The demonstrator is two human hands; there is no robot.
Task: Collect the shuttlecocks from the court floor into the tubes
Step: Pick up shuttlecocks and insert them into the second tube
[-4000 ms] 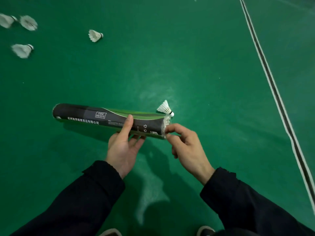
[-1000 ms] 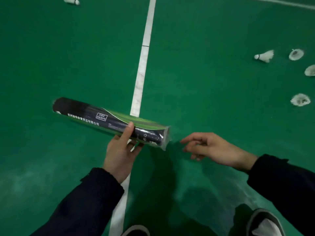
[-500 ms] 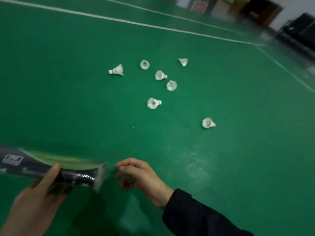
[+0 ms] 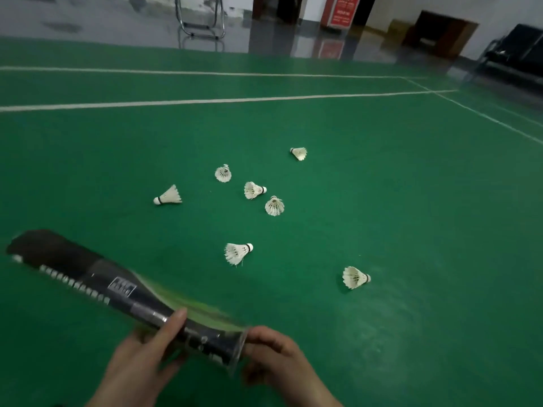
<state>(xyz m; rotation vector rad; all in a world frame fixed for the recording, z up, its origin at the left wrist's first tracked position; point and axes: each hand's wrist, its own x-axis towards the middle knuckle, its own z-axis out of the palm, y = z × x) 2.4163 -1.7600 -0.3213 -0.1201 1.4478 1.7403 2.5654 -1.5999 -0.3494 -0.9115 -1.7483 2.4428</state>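
Observation:
I hold a long black and green shuttlecock tube (image 4: 117, 286) slantwise low over the green court floor, its open end toward the right. My left hand (image 4: 144, 356) grips the tube near that end, thumb on top. My right hand (image 4: 276, 356) sits just beside the tube's mouth with loosely curled fingers, and I see nothing in it. Several white feather shuttlecocks lie on the floor ahead. The nearest shuttlecock (image 4: 238, 252) lies beyond the tube, another shuttlecock (image 4: 355, 277) to its right, and a third shuttlecock (image 4: 167, 196) farther left.
White court lines (image 4: 205, 100) cross the floor beyond the shuttlecocks. Past the court's edge are the metal legs of a chair (image 4: 202, 24), a red sign (image 4: 340, 10), a brown cabinet (image 4: 440, 33) and a dark bench (image 4: 517, 57) at the far right.
My view has swung up from the floor to the cluster of shuttlecocks and the hall's back. My right hand has come back to the tube's mouth. The left hand keeps its grip.

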